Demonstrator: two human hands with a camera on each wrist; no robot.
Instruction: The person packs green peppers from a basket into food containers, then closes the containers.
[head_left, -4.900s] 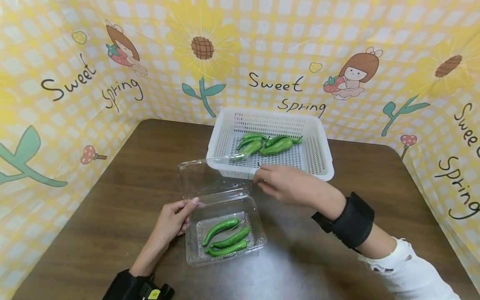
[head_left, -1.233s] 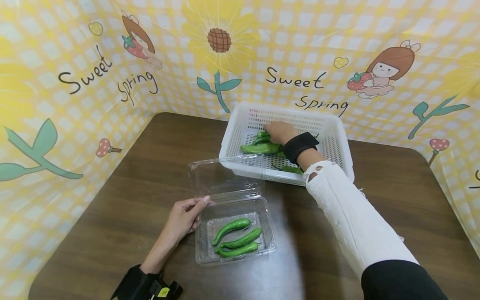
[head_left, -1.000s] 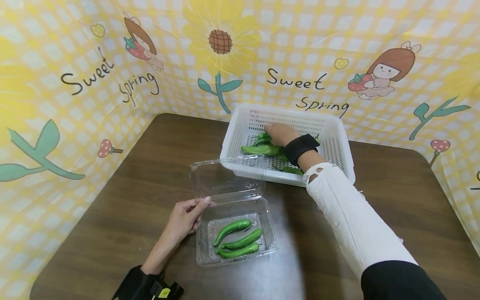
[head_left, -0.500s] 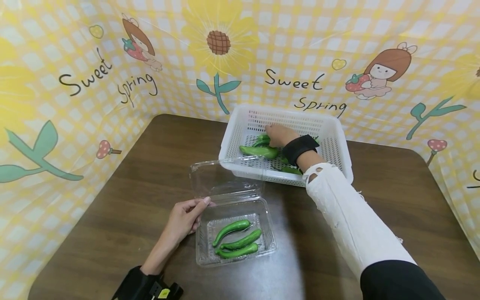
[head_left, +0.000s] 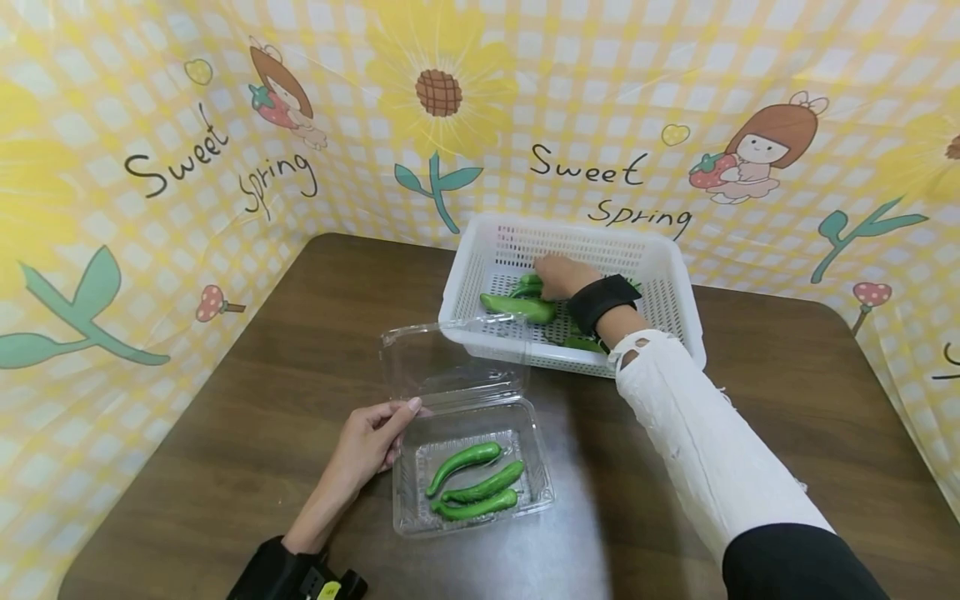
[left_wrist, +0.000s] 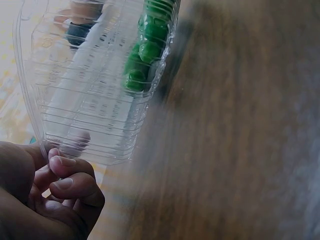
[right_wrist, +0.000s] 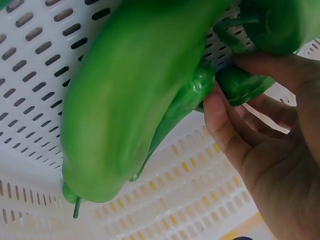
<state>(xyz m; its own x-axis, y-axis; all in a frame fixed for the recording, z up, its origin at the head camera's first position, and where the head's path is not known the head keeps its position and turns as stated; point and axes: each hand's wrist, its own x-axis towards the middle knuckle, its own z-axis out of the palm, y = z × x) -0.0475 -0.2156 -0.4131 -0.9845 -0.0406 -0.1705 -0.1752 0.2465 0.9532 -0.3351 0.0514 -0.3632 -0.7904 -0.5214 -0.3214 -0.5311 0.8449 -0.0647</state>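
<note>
The right hand has thumb and fingers pinched on a pepper inside the white basket at the table's far edge. The left hand has fingers curled on the open clear box, apparently to steady it; three peppers lie inside.

We are seeing glossy green peppers lying in a white perforated basket. A clear clamshell box is showing three more green ones on the dark brown wood-grain table.
</note>
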